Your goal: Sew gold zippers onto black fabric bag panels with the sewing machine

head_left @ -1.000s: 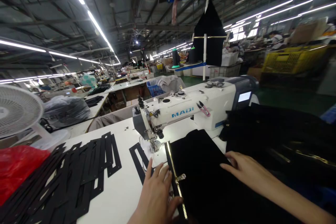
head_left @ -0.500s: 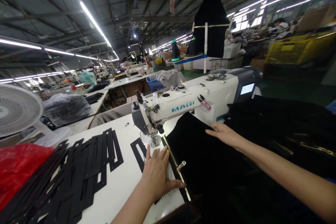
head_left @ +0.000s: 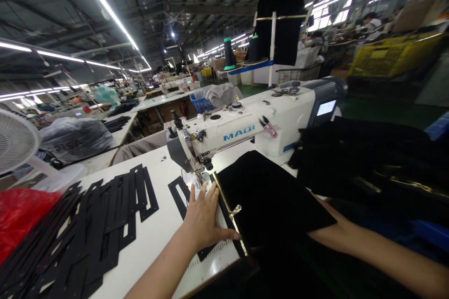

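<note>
Right hand [head_left: 333,233] at near right edge of black fabric panel [head_left: 270,196], fingers hidden under it, can't tell if pinching; best for it to carry the panel's weight lightly so nothing drags at the needle. Left hand [head_left: 203,219] palm down, fingers spread, thumb out across the near end of the gold zipper [head_left: 228,208]; looks like steadying pressure, and should be even, no sideways shove. Panel lies on the white table [head_left: 154,257] right of left hand, zipper running along its left edge toward the presser foot [head_left: 200,177]. Zipper pull [head_left: 237,210] sits partway along, sticking out to the right; worth watching, metal could bump the foot. Black cut-out strip [head_left: 178,196] passes under left hand, so its edge needs checking against the zipper tape. Left fingertips are near the foot; they want to be well clear before any stitching. Beyond, the sewing machine [head_left: 245,126] arm spans the back, pink-handled snips [head_left: 269,127] on its front, thread cones [head_left: 229,53] farther off.
</note>
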Motion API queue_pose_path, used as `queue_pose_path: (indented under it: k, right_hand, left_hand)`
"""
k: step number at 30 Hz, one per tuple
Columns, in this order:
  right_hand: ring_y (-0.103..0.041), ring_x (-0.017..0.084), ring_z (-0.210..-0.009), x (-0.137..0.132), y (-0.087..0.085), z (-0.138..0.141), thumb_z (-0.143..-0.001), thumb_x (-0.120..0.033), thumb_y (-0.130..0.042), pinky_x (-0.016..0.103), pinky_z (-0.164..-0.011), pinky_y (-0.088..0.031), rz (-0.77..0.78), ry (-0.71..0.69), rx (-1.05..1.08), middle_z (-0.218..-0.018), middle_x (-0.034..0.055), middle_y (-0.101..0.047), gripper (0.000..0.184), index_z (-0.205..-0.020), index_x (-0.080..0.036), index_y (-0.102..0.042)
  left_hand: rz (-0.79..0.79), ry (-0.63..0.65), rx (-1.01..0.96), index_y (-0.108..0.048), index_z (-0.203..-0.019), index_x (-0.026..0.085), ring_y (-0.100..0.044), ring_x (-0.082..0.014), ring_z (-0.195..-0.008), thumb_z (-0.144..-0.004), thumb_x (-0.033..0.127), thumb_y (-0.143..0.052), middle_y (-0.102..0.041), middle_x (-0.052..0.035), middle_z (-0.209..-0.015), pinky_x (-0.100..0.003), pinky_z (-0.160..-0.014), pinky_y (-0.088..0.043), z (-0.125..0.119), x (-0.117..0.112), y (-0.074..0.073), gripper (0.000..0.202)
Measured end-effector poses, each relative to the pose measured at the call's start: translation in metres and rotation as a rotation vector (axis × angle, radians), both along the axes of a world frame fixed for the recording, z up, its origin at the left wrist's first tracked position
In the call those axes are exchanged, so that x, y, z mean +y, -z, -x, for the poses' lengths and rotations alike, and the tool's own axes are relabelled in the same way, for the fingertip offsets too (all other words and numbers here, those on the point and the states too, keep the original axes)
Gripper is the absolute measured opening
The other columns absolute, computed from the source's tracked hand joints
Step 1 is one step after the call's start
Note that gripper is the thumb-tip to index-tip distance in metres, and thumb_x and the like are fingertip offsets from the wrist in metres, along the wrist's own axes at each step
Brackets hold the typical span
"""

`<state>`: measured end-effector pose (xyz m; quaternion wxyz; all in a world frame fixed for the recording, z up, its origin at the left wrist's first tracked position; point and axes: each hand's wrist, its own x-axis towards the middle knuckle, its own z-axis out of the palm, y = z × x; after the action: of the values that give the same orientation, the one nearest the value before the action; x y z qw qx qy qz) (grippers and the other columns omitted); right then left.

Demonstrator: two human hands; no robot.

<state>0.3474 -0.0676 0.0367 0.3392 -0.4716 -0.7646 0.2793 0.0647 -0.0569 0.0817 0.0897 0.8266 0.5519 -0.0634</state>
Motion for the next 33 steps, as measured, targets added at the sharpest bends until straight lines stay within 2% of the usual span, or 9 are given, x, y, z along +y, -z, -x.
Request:
queue_pose_path:
  k: [8,11,15,18,21,24,27,30,33]
  right_hand:
    - [-0.064,0.022,-0.07,0.077,-0.016,-0.005,-0.088,-0.043,-0.029,0.032,-0.065,-0.053,0.456,0.161,0.251,-0.072,0.0107,-0.066,0.045,-0.07,-0.016,-0.061]
    - [-0.06,0.02,-0.057,0.102,-0.008,0.007,-0.085,-0.049,-0.038,0.032,-0.055,-0.05,0.385,0.162,0.122,-0.058,0.0067,-0.06,0.041,-0.061,-0.018,-0.053]
    - [-0.056,0.021,-0.056,0.114,0.007,0.007,-0.074,-0.028,-0.056,0.032,-0.057,-0.045,0.144,0.23,-0.128,-0.049,0.0003,-0.05,0.024,-0.056,-0.021,-0.044]
    - [-0.058,0.027,-0.066,0.108,0.003,0.011,-0.074,-0.014,-0.051,0.039,-0.064,-0.045,-0.02,0.248,-0.295,-0.06,0.0078,-0.057,0.011,-0.064,-0.018,-0.052]
    - [-0.059,0.032,-0.086,0.092,-0.011,0.04,-0.079,-0.009,-0.041,0.046,-0.078,-0.043,-0.164,0.181,-0.395,-0.084,0.0189,-0.063,0.019,-0.077,-0.014,-0.06]
    - [-0.054,0.024,-0.107,0.077,-0.015,0.085,-0.087,-0.018,-0.04,0.038,-0.096,-0.039,-0.245,-0.094,-0.451,-0.106,0.0118,-0.064,0.026,-0.094,-0.017,-0.065]
    - [-0.033,0.02,-0.129,0.083,-0.001,0.108,-0.093,-0.039,-0.037,0.041,-0.108,-0.025,-0.269,-0.359,-0.55,-0.137,0.0078,-0.043,0.045,-0.131,-0.017,-0.046]
    - [-0.018,0.02,-0.135,0.113,0.014,0.092,-0.092,-0.05,-0.032,0.045,-0.111,-0.016,-0.246,-0.232,-0.63,-0.147,0.0071,-0.022,0.061,-0.141,-0.015,-0.029]
    - [-0.019,0.024,-0.135,0.135,0.016,0.071,-0.092,-0.044,-0.034,0.048,-0.11,-0.016,-0.205,-0.095,-0.659,-0.145,0.014,-0.024,0.06,-0.139,-0.006,-0.03]
  left_hand:
    - [0.114,-0.029,0.047,-0.007,-0.143,0.009,0.003,-0.0361,-0.136,-0.051,0.085,-0.05,-0.003,-0.0159,-0.149,-0.059,-0.107,0.006,0.0,0.004,-0.008,0.127]
    - [0.064,-0.035,0.025,-0.01,-0.143,0.008,0.001,-0.0373,-0.136,-0.048,0.085,-0.053,-0.007,-0.017,-0.149,-0.059,-0.107,0.006,0.003,0.003,-0.004,0.129]
    - [0.026,-0.031,-0.019,-0.012,-0.142,0.007,-0.003,-0.0384,-0.136,-0.046,0.087,-0.051,-0.011,-0.0178,-0.148,-0.06,-0.107,0.005,0.009,0.004,0.005,0.13]
    - [0.025,-0.023,-0.029,-0.011,-0.142,0.008,-0.001,-0.0387,-0.135,-0.045,0.088,-0.05,-0.013,-0.018,-0.148,-0.061,-0.107,0.006,0.011,0.006,0.009,0.132]
    - [0.029,-0.015,-0.044,-0.011,-0.142,0.007,-0.001,-0.0379,-0.136,-0.044,0.089,-0.048,-0.012,-0.019,-0.148,-0.06,-0.107,0.007,0.012,0.007,0.01,0.133]
    - [0.034,-0.013,-0.058,-0.011,-0.142,0.008,-0.003,-0.0377,-0.136,-0.044,0.09,-0.047,-0.011,-0.0188,-0.148,-0.06,-0.107,0.007,0.011,0.007,0.01,0.133]
    - [0.016,-0.017,-0.061,-0.014,-0.142,0.008,-0.005,-0.0374,-0.136,-0.046,0.09,-0.045,-0.013,-0.0188,-0.148,-0.059,-0.107,0.006,0.011,0.008,0.011,0.13]
    - [-0.003,-0.017,-0.052,-0.015,-0.142,0.007,-0.006,-0.0377,-0.136,-0.046,0.09,-0.045,-0.015,-0.0198,-0.148,-0.059,-0.108,0.004,0.01,0.008,0.011,0.13]
    - [0.001,-0.022,-0.038,-0.014,-0.142,0.006,-0.006,-0.0379,-0.136,-0.047,0.089,-0.046,-0.015,-0.0202,-0.148,-0.059,-0.108,0.003,0.009,0.008,0.01,0.13]
